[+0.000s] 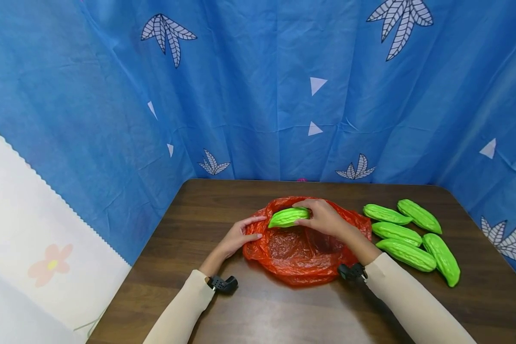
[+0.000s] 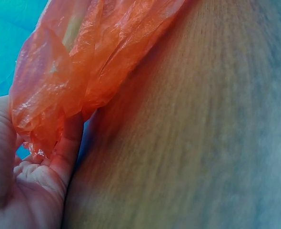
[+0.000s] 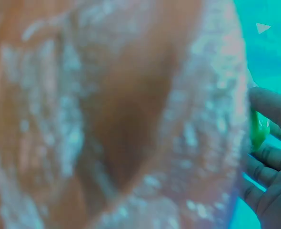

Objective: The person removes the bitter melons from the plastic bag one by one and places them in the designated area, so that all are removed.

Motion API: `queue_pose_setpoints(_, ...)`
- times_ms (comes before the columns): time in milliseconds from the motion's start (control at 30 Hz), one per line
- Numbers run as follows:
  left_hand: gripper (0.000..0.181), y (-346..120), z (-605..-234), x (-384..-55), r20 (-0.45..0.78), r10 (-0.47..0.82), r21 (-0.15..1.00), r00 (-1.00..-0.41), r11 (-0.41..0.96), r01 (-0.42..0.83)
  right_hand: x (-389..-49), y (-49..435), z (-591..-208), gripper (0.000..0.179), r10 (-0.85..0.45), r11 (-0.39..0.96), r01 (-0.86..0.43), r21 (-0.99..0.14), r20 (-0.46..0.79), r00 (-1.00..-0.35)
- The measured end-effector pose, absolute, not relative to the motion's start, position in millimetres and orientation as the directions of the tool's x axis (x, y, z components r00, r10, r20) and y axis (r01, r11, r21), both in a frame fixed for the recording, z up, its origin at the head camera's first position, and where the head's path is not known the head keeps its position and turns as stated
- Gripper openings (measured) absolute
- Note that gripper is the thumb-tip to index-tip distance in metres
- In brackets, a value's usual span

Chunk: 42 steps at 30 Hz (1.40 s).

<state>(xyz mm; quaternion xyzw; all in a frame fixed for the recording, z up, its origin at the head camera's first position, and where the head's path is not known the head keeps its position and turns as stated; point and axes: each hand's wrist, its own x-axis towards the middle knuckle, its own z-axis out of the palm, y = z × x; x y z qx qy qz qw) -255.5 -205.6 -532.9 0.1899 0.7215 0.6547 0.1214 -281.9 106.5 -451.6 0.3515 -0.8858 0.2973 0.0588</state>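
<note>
A red plastic bag [image 1: 284, 258] lies spread on the table with its mouth facing up. My left hand [image 1: 236, 236] is at its left rim; in the left wrist view the thin film [image 2: 55, 86] runs between thumb and fingers. My right hand [image 1: 322, 217] reaches over the bag and grips a bright green bitter melon [image 1: 285, 218] by its right end. The melon lies crosswise above the far inner side of the bag. In the right wrist view blurred film fills most of the picture, and only a bit of the melon [image 3: 259, 129] shows between the fingers.
Several more bitter melons [image 1: 406, 254] lie grouped on the right of the brown wooden table [image 1: 279, 315], close to the bag's right edge. Behind the table hangs a blue patterned curtain [image 1: 258, 95]. A white cloth [image 1: 21, 215] hangs at the left.
</note>
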Motion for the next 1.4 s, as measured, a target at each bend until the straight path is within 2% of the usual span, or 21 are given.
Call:
queue_pose_setpoints(433,0.053,-204.3,-532.2,-255.0,0.093,0.441,0.991,-0.893,0.048,0.127,-262.2,124.2,-431.9,0.05,-0.54,0.577,-0.639,-0.51,0.349,-0.766)
queue_pose_setpoints(633,0.053,-205.4,-533.1,-255.8,0.103,0.442,0.988,-0.891,0.061,0.144,-254.2,134.1,-428.9,0.051,-0.504,0.594,-0.602,-0.534,0.336,-0.795)
queue_pose_setpoints(1067,0.053,-205.2,-530.8,-252.9,0.076,0.434,0.991,-0.897,0.065,0.116,-232.9,159.0,-423.8,0.051,-0.435,0.583,-0.567,-0.582,0.365,-0.823)
queue_pose_setpoints(1400,0.053,-205.1,-531.0,-253.2,0.083,0.438,0.991,-0.895,0.062,0.122,-216.4,175.3,-419.6,0.05,-0.407,0.6,-0.562,-0.569,0.388,-0.827)
